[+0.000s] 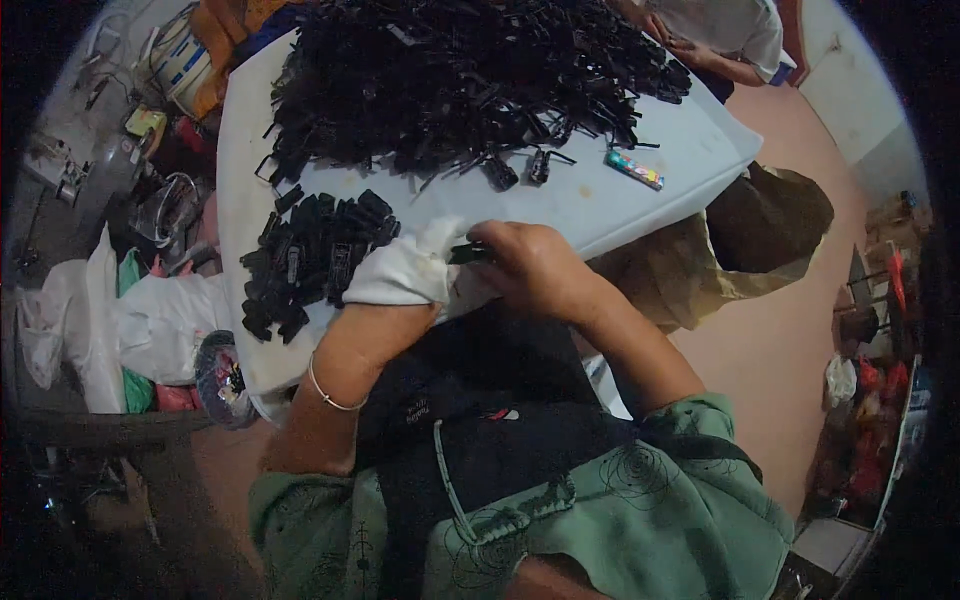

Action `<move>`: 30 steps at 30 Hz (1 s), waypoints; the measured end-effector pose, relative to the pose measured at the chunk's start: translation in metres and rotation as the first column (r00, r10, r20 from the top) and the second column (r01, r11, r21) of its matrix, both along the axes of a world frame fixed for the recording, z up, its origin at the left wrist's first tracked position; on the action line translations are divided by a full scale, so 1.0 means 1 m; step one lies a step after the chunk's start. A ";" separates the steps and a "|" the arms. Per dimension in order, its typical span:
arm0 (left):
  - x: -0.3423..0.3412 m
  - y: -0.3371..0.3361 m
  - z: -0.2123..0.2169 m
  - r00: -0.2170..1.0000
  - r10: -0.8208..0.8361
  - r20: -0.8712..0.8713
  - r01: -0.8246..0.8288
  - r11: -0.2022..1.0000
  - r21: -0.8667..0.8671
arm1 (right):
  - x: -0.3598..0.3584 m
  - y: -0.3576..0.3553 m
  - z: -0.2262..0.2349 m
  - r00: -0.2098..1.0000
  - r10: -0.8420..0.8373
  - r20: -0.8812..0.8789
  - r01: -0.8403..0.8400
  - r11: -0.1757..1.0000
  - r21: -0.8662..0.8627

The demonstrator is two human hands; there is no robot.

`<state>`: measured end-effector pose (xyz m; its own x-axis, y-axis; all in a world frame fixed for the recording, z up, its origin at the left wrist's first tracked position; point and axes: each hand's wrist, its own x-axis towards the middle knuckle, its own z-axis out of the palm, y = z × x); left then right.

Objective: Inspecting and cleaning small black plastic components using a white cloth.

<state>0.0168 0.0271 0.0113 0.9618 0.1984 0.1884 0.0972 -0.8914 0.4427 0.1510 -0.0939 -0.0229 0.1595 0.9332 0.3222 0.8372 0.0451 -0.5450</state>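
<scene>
My left hand (405, 268), in a white glove, is closed on a small black plastic piece (463, 254) over the table's near edge. The bare fingers of my right hand (535, 262) pinch the other end of that piece, and its exact shape is mostly hidden between the two hands. Just left of my glove lies a smaller pile of black plastic parts (315, 255). A much larger heap of black parts with thin arms (450, 90) covers the far side of the white table (690, 150).
A colourful tube-shaped pack (635, 170) lies on the table's right side. Beside the right edge stands an open brown paper bag (660, 275). Another person's hand (682, 45) rests by the far right corner. White plastic bags (170, 325) crowd the left.
</scene>
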 end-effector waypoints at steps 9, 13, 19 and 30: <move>-0.010 -0.007 -0.019 0.993 0.111 0.037 -0.081 0.881 -0.466 | -0.008 -0.009 0.003 0.918 0.050 -0.393 -0.004 0.993 0.118; -0.014 -0.011 -0.028 0.976 0.205 0.076 -0.067 0.613 -0.787 | -0.020 -0.014 0.015 0.912 0.153 -0.380 -0.080 0.976 0.202; -0.014 -0.010 -0.030 0.964 0.237 0.120 -0.079 0.686 -0.723 | -0.026 -0.009 0.004 0.968 0.169 -0.187 -0.091 0.926 0.366; -0.019 -0.018 -0.030 0.962 0.260 0.084 -0.153 0.768 -0.621 | -0.026 0.001 -0.011 0.888 0.047 -0.457 0.065 0.972 0.225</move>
